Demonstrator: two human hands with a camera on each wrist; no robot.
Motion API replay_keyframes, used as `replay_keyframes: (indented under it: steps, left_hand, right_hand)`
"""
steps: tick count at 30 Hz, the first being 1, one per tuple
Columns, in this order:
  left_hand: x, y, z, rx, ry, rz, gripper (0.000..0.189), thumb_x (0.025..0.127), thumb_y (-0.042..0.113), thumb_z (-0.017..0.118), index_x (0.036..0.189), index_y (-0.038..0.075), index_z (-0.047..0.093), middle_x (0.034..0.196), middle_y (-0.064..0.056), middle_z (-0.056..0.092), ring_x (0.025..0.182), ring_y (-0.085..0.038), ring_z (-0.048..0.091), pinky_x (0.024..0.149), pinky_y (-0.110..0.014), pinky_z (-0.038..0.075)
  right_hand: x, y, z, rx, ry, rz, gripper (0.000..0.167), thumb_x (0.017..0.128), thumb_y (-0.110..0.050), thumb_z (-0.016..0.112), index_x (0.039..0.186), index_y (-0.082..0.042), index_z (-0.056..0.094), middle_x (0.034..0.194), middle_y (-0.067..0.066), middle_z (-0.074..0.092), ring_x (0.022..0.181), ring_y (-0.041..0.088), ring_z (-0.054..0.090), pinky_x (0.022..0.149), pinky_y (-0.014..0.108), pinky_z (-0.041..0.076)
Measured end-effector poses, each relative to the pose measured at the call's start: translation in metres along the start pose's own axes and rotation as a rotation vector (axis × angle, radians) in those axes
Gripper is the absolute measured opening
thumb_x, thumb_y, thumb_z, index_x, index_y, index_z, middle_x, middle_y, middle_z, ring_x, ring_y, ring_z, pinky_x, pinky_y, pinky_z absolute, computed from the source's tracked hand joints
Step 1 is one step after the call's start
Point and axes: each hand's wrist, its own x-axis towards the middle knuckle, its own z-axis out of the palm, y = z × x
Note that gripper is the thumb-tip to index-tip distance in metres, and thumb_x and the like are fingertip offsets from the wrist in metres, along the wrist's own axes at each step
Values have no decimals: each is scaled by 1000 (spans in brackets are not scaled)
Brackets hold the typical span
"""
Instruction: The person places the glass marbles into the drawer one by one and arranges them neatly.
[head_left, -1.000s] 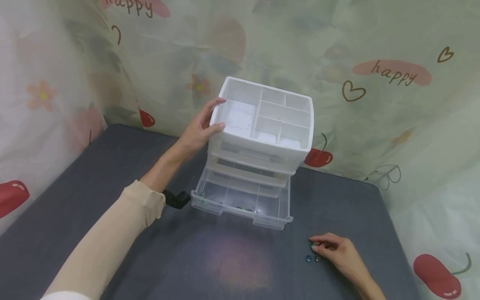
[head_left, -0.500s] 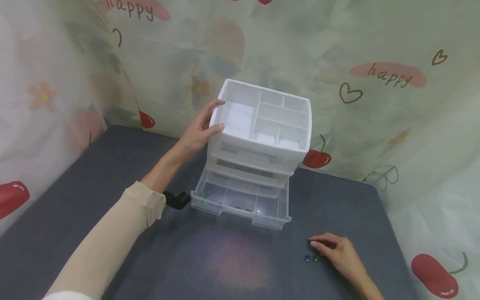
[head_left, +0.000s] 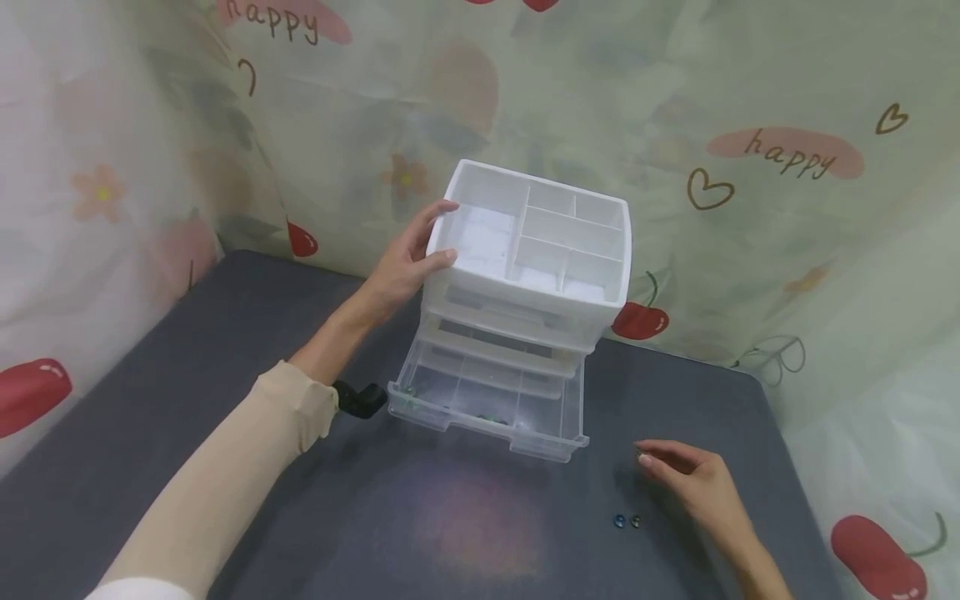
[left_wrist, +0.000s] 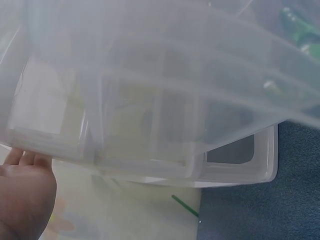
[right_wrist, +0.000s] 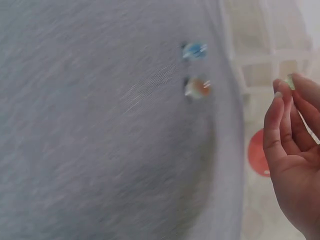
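Observation:
In the head view, a white plastic drawer organizer point(head_left: 525, 292) stands at the table's middle, its top divided into compartments. Its clear lower drawer point(head_left: 551, 452) is pulled out, with several green glass marbles point(head_left: 491, 418) inside. My left hand point(head_left: 401, 262) grips the organizer's upper left edge, thumb and fingers spread along the rim. My right hand point(head_left: 697, 487) is raised over the table right of the drawer. Its thumb and fingertips pinch a small greenish marble point(right_wrist: 290, 82), seen in the right wrist view. Below it lie a blue marble point(head_left: 619, 521) and a brownish marble point(head_left: 636, 522).
A dark grey cloth point(head_left: 360, 517) covers the table. Behind and at the sides hangs a printed curtain point(head_left: 787, 275) with cherries and hearts. A black wrist-worn device point(head_left: 362, 401) sits beneath the left forearm, close to the drawer's left corner.
The right hand has picked up the greenish marble from beside the other two and lifted it slightly up and to the right. The left hand keeps its grip on the organizer.

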Motion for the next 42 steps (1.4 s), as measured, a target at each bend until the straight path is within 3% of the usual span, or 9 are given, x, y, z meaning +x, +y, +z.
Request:
replay_keyframes:
  steps: [4, 11, 19, 28, 36, 42]
  left_hand:
    - [0, 0, 0, 0, 2, -3, 58, 99, -3, 53, 151, 9, 32, 155, -23, 29, 127, -28, 42, 93, -32, 40]
    - [1, -1, 0, 3, 0, -4, 57, 99, -2, 53, 151, 9, 32, 155, -22, 29, 128, -28, 42, 93, -33, 40]
    - [1, -2, 0, 12, 1, -18, 58, 100, -1, 53, 152, 11, 31, 158, -18, 26, 132, -30, 39, 95, -34, 39]
    - [1, -1, 1, 24, 6, -8, 57, 100, 0, 53, 151, 10, 31, 155, -21, 29, 128, -30, 42, 93, -35, 40]
    - [4, -1, 1, 20, 9, -2, 57, 99, -1, 54, 150, 10, 33, 155, -21, 30, 131, -30, 41, 94, -35, 40]
    - [1, 0, 0, 18, 4, -11, 57, 99, -2, 54, 150, 10, 33, 157, -20, 26, 133, -30, 38, 95, -33, 40]
  right_hand:
    - [1, -13, -4, -24, 11, -24, 36, 93, -32, 70, 116, -3, 73, 97, 15, 74, 80, 19, 69, 72, 27, 54]
    - [4, -29, -4, -25, 20, -101, 27, 95, -28, 68, 113, -8, 75, 88, 14, 72, 77, 21, 66, 72, 28, 53]
    - [9, -50, -3, 42, -15, -111, 29, 95, -26, 69, 115, -6, 73, 96, 8, 74, 84, 28, 68, 76, 26, 53]
    - [15, -72, 4, 117, -67, -167, 26, 95, -21, 69, 115, -5, 72, 90, 8, 73, 88, 19, 70, 78, 27, 53]
    - [23, -94, 11, 179, -98, -229, 23, 94, -12, 69, 115, -1, 71, 88, 6, 73, 84, 19, 69, 75, 28, 55]
    - [31, -108, 23, 239, -145, -257, 26, 93, -8, 70, 115, 6, 69, 97, 4, 75, 83, 17, 70, 76, 30, 56]
